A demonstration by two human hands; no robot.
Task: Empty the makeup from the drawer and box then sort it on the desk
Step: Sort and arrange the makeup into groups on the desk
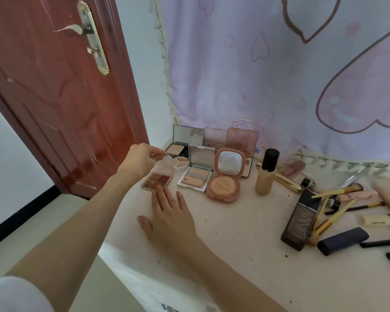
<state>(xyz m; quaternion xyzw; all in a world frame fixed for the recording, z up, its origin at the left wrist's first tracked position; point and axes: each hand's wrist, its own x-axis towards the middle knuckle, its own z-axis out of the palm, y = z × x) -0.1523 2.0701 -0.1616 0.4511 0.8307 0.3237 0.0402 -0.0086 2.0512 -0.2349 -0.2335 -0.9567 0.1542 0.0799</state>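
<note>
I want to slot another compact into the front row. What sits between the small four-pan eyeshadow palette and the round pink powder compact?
In the head view, one thing: an open square silver compact with beige powder, standing between the eyeshadow palette and the pink compact.

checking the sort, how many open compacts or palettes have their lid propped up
7, maybe more hidden. Back row by the curtain: mirrored compact, two pink palettes. Front row: clear-lid palette, round cream pot, silver compact, round pink compact.
</note>
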